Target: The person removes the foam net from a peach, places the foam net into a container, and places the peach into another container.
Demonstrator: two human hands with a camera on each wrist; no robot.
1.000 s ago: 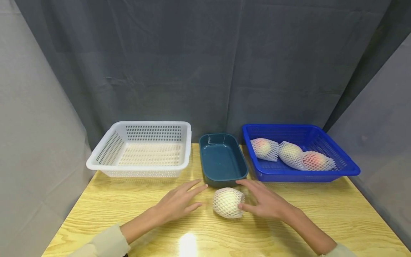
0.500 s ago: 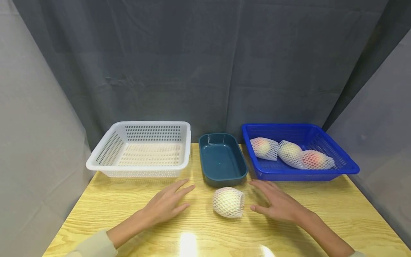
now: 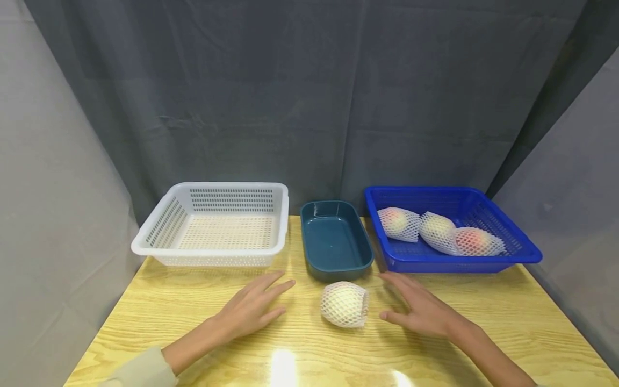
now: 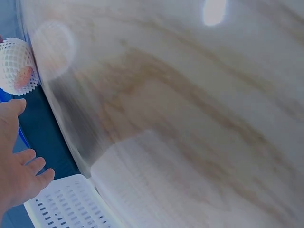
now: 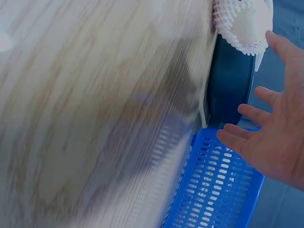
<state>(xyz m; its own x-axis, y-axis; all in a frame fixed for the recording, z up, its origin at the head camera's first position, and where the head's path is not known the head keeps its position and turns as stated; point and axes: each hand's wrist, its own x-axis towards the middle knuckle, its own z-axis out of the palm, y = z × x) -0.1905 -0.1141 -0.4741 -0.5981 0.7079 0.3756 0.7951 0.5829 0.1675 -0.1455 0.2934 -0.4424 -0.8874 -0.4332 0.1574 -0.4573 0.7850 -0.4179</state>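
A round, pale fruit in a white foam net rests on the wooden table in front of the teal dish. To its left, my left hand hovers with fingers spread and nothing in it. My right hand is on the other side, fingers extended, a small gap between thumb and net. In the left wrist view a reddish patch shows through the foam net beyond the left hand. The right wrist view has the netted fruit above the right hand, apart from it.
A white plastic basket stands at the back left with nothing in it. The teal dish sits at the middle back. At the back right, a blue basket holds three netted fruits. A dark curtain hangs behind.
Both hands have drawn back outward from the netted fruit, left hand leftward and right hand rightward; the right thumb has left the net. Over the last half second they hardly move.
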